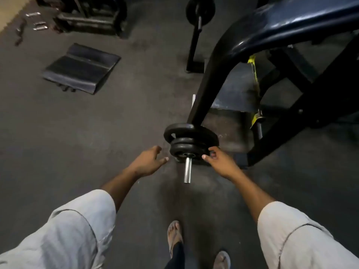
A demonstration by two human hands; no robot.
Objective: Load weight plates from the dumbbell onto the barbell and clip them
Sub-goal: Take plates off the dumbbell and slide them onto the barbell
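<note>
Down on the dark floor (97, 123), far left, a few small metal bits (37, 20) lie scattered, and a folded black mat (81, 67) sits well apart from the work. Nearer the middle, the left hand (149, 162) hovers with its grip open, fingers spread and holding nothing, just short of the plates (191, 142). Those plates, three black ones as far as I can tell, are stacked on a short steel bar (188, 169) lying on the floor at the foot of a black frame leg (206, 88), the bar's bare end pointing back toward the person's sandalled feet (175, 235). The right hand (219, 162) has its grip curled on the rim of the nearest plate, thumb on the face. Further right stands the blue padded bench (291, 22). From here, I'd judge the risk is in the pull: tugged from one side only, a plate may cock and bind on the bar, or come off suddenly and drop toward those barely covered toes. The bar could also roll, since nothing seems to pin it.
</note>
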